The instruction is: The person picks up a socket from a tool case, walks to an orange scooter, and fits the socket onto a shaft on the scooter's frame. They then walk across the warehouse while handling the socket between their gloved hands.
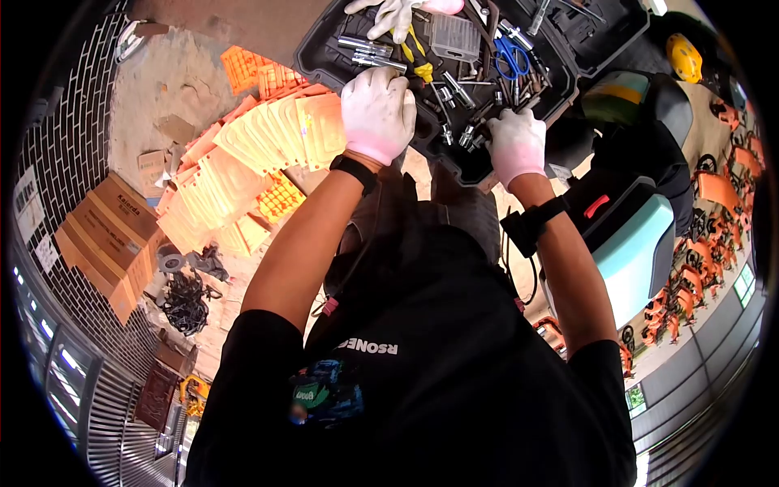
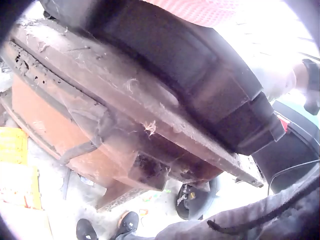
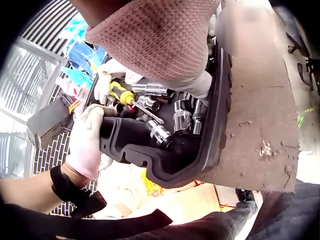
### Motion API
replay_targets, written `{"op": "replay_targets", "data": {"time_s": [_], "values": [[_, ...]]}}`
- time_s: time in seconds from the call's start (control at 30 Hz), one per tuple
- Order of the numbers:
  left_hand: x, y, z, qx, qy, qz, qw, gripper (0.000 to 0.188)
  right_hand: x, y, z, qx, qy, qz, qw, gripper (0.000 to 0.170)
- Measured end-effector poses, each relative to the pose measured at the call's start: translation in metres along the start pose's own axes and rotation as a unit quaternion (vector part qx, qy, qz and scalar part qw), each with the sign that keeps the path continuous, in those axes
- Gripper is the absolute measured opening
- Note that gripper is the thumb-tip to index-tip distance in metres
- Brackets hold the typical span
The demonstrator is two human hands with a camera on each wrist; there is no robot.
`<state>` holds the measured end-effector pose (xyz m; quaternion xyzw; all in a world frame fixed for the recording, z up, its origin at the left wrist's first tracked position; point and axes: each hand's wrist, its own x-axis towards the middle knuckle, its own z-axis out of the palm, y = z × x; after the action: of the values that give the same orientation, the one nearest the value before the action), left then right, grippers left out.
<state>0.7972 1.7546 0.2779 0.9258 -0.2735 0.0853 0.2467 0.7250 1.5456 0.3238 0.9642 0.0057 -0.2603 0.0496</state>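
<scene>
In the head view a black toolbox point(image 1: 312, 57) holds chrome sockets point(image 1: 377, 59), blue scissors point(image 1: 511, 60) and a yellow-black tool point(image 1: 419, 65). My gloved left hand point(image 1: 377, 115) grips its near-left rim; the right wrist view shows that hand point(image 3: 87, 140) with fingers over the rim. My gloved right hand point(image 1: 518, 146) reaches in at the near-right side, by small sockets. In the right wrist view the right hand point(image 3: 160, 42) is above large sockets point(image 3: 183, 117); its fingertips are hidden, so any hold cannot be made out. The left wrist view shows the toolbox's outer wall point(image 2: 165, 55).
The toolbox rests on a worn brown surface point(image 3: 260, 130). A loose white glove point(image 1: 393, 16) lies in it. Orange sheets point(image 1: 276, 134) spread at the left, near a cardboard box point(image 1: 114, 235). At the right are a turquoise-and-black seat point(image 1: 641, 252) and a yellow helmet point(image 1: 684, 58).
</scene>
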Motion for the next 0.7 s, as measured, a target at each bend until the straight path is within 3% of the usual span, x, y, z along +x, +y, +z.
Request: {"op": "replay_targets", "data": {"time_s": [0.07,0.2,0.4,0.7], "values": [[0.000,0.002,-0.002,0.005,-0.020,-0.016,1.000,0.018,0.003,0.002,0.001,0.000,-0.009,-0.011,1.000,0.014],[0.001,0.001,-0.002,0.007,-0.019,-0.020,1.000,0.017,0.003,0.014,0.003,0.122,-0.016,-0.088,0.988,0.022],[0.002,0.003,-0.003,0.011,-0.031,-0.025,0.999,0.017,0.001,0.002,0.006,0.102,-0.009,-0.083,0.991,0.025],[0.000,0.003,-0.003,0.018,-0.020,-0.024,0.999,0.017,-0.001,-0.004,0.022,0.107,0.058,-0.065,0.990,0.015]]}}
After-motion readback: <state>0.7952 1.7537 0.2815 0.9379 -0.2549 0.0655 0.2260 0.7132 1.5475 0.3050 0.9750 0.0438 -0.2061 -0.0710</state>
